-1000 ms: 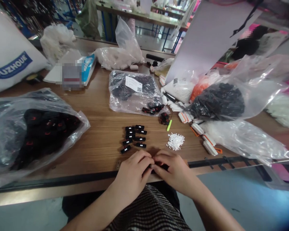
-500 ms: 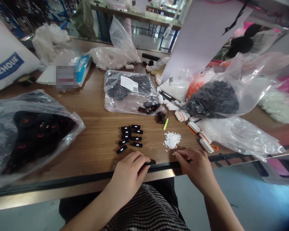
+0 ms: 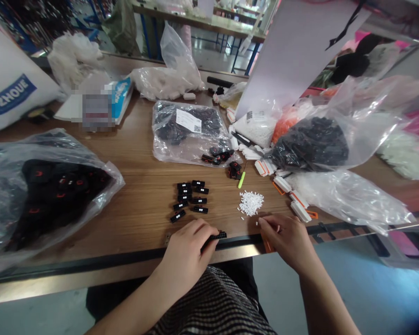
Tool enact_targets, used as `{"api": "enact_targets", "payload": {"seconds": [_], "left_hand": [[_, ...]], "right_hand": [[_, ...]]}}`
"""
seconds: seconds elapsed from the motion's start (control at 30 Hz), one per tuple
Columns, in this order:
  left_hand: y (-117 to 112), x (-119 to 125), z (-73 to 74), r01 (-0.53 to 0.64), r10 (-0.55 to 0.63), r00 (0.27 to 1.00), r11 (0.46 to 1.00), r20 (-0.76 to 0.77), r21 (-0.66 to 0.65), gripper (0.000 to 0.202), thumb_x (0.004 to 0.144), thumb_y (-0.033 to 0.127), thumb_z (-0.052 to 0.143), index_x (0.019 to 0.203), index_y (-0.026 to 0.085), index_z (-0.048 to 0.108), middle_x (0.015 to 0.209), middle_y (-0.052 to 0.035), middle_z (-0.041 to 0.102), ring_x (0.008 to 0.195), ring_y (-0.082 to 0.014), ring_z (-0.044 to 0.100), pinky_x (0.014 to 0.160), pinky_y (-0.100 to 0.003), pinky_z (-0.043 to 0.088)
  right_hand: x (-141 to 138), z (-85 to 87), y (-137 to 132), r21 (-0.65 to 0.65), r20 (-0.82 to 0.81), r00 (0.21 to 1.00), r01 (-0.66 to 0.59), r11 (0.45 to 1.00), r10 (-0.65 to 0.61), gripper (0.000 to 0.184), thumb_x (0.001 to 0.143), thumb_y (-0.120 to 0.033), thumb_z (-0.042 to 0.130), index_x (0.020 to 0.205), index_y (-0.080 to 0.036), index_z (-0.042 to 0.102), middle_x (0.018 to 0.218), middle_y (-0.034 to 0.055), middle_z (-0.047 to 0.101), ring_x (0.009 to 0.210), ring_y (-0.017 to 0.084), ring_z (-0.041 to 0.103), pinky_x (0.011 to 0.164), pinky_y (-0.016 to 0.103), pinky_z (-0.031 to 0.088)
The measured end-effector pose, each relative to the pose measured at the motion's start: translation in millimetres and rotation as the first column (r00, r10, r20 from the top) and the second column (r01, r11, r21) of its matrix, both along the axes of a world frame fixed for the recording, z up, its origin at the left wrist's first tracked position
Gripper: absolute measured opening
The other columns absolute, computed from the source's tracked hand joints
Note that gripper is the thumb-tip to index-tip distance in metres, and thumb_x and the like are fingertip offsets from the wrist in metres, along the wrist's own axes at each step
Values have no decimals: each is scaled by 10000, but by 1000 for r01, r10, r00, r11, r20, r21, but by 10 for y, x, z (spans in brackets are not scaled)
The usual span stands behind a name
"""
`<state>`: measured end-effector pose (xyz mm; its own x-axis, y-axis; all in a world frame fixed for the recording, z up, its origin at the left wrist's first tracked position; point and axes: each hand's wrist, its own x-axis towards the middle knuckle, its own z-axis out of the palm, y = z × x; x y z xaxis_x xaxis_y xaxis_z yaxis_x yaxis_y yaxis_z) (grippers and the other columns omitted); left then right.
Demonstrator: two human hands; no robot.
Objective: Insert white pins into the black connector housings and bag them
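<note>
My left hand (image 3: 192, 239) is closed on a small black plastic block (image 3: 220, 235) at the table's front edge; most of the block is hidden by the fingers. Right of it, my right hand (image 3: 284, 237) has its fingertips pinched together, with a tiny white peg (image 3: 257, 223) at their tips. Behind this hand lies a pile of similar white pegs (image 3: 251, 204). Several black blocks (image 3: 185, 191), each with two white dots on top, lie in two rough columns beyond my left hand. An orange object (image 3: 267, 243) shows partly under my right hand.
A screwdriver with a yellow-green handle (image 3: 242, 179) lies behind the pegs, beside loose black parts (image 3: 234, 170). Farther back is a labelled clear bag (image 3: 167, 151) of black parts. Another bag (image 3: 113, 174) fills the left side. White-and-orange pieces (image 3: 300, 211) and bags (image 3: 356, 200) crowd the right.
My right hand has shifted slightly right and drawn back from the pile, and the tiny white peg has moved with its fingertips. My left hand stays in place with the black block.
</note>
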<state>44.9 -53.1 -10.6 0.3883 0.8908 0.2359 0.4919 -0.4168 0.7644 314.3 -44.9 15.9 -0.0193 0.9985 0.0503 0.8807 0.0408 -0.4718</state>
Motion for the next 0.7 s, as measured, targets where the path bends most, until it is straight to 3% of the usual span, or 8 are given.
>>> {"api": "enact_targets", "payload": {"seconds": [0.17, 0.3, 0.37, 0.47, 0.6, 0.7], "left_hand": [[-4, -1, -11, -2, 2, 1000, 1000, -4, -1, 99, 921, 123, 622, 975, 206, 621, 955, -25, 665, 864, -201, 651, 783, -380, 557], [-10, -6, -24, -8, 8, 1000, 1000, -6, -4, 99, 917, 128, 629, 978, 206, 628, 952, -23, 668, 860, -200, 654, 780, -377, 555], [-12, -7, -23, -10, 10, 1000, 1000, 0, -10, 102, 917, 132, 632, 986, 208, 635, 953, -19, 669, 857, -193, 656, 778, -364, 555], [-11, -8, -17, -18, 17, 1000, 1000, -8, -13, 101, 910, 136, 644, 982, 207, 640, 943, -16, 673, 836, -187, 655, 773, -356, 555], [-6, -1, -11, -35, 35, 999, 999, -38, -7, 103, 885, 124, 663, 951, 200, 640, 896, -18, 670, 794, -199, 648, 739, -362, 547], [-7, 8, -2, -42, 41, 998, 999, -44, -18, 121, 869, 110, 675, 941, 200, 638, 889, -17, 668, 794, -202, 643, 730, -356, 538]], "right_hand": [[81, -27, -2, -53, -108, 993, -46, 998, 40, 199, 897, -359, 629, 812, -239, 763, 790, 19, 743, 725, 194, 683, 691, 332, 489], [93, -75, -28, 1, -7, 997, -75, 997, 75, 166, 895, -326, 634, 799, -248, 745, 852, 26, 739, 840, 231, 681, 856, 421, 446], [49, -68, -43, 16, 36, 996, -78, 997, 77, 181, 896, -314, 633, 751, -241, 712, 824, 22, 720, 822, 231, 660, 866, 439, 411], [-117, -23, -75, -16, -73, 991, -114, 993, 113, 196, 923, -328, 618, 763, -235, 683, 761, 11, 681, 743, 196, 614, 800, 397, 412], [-464, 31, -116, 0, -313, 918, -258, 966, 245, 149, 951, -304, 598, 844, -242, 681, 822, 8, 676, 808, 178, 603, 785, 352, 421], [-658, 37, -121, 47, -310, 894, -327, 944, 325, 112, 953, -245, 594, 875, -241, 675, 841, 1, 667, 813, 169, 594, 822, 365, 398]]}}
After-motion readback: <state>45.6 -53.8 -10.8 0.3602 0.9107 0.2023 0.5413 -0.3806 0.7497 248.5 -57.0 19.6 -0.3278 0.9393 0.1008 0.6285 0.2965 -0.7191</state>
